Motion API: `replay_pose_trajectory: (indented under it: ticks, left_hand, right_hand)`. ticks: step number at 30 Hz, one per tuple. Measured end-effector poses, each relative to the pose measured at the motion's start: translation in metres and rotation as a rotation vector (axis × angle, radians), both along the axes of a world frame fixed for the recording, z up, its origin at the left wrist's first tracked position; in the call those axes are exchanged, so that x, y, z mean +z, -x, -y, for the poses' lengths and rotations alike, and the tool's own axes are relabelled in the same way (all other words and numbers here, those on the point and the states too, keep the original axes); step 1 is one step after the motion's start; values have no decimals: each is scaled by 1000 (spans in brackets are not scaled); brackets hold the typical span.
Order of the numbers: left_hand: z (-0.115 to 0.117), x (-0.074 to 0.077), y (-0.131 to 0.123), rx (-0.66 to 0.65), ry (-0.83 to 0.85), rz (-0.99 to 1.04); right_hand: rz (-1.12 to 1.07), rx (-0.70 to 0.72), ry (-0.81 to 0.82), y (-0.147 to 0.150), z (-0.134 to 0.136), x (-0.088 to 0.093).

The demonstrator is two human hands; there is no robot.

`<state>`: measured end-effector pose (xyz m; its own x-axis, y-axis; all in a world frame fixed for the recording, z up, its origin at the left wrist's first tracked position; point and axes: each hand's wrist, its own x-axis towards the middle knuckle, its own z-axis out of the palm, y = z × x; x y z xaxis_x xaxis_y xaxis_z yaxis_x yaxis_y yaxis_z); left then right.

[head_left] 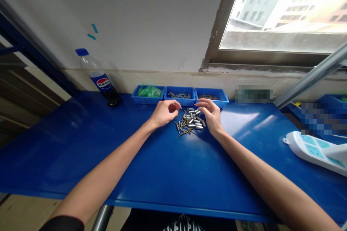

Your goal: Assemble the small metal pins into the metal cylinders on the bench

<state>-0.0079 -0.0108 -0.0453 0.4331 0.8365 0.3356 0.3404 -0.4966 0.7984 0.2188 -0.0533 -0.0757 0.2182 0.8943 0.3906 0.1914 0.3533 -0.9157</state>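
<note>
The left hand (pixel 163 113) and right hand (pixel 210 116) hover on either side of a pile on the blue desk (pixel 151 166). The pile is made up of silver metal blocks (pixel 194 120) with brass pins (pixel 182 128) just beside them, and it lies in front of three blue trays (pixel 180 101). The left grip has its fingertips together against the thumb, with any contents too small to make out, while the right grip is curled over the blocks and I cannot tell whether it is apart or clamped. A Pepsi bottle (pixel 101 79) stands at far left and a white power strip (pixel 311 149) lies at right.
</note>
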Motion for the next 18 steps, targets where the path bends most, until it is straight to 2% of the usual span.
replay_pose_trajectory:
  ticks: [5, 8, 13, 18]
  left_hand:
    - [3, -4, -7, 21, 286, 412]
    - [5, -5, -8, 8, 397, 552]
    - [5, -9, -10, 13, 402, 521]
    - [5, -8, -8, -17, 338, 398]
  right_hand:
    - [87, 104, 16, 4, 3, 4]
    - [179, 168, 1, 6, 7, 8]
    - [178, 335, -7, 5, 9, 8]
    - [60, 368, 43, 3, 6, 6]
